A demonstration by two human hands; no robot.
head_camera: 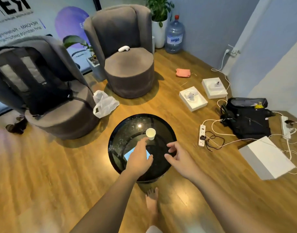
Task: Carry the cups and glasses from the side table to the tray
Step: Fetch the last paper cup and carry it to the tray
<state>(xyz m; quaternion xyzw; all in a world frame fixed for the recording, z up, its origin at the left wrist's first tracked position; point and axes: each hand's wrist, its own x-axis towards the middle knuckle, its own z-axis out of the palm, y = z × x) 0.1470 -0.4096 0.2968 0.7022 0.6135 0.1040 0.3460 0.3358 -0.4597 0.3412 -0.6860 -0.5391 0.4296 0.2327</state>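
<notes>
1. A small white paper cup (150,133) stands upright on the round black side table (168,132), toward its far half; its inside looks pale, and whether it holds liquid cannot be told.
2. The left hand (139,158) reaches over the table with fingers straight, fingertips just beside the cup's near edge; whether they touch it cannot be told.
3. The right hand (177,154) hovers over the table's right side, fingers loosely spread and slightly curled, holding nothing.
4. A light blue flat object (130,153) lies on the table, partly hidden under the left hand.
5. Two open white boxes (193,98) lie on the wooden floor to the right, each with a small white item inside.
6. An open black bag (246,118) sits farther right, something yellow showing at its mouth.
7. A large water bottle (174,35) with a red cap stands by the wall; its level is unclear.
8. A black backpack (32,79) rests on the near grey armchair (63,121).
</notes>
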